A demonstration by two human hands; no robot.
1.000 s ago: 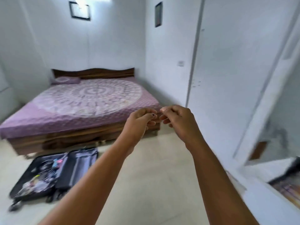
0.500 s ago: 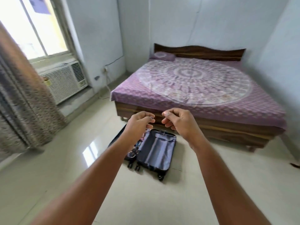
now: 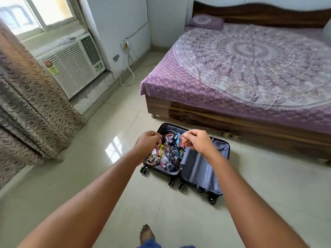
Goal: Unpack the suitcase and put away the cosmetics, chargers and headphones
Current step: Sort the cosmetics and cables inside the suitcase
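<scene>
The suitcase [image 3: 186, 158] lies open on the floor at 12 o'clock, its left half filled with headphones [image 3: 171, 139], cables and cosmetics. Left hand [image 3: 147, 142] and right hand [image 3: 197, 142] hover above with fingers curled, holding nothing. Crouch first; lift the headphones clear of the tangled cables.

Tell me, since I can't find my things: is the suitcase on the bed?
No, the open suitcase lies flat on the tiled floor in front of the bed, with cables and small items in its left half.
</scene>
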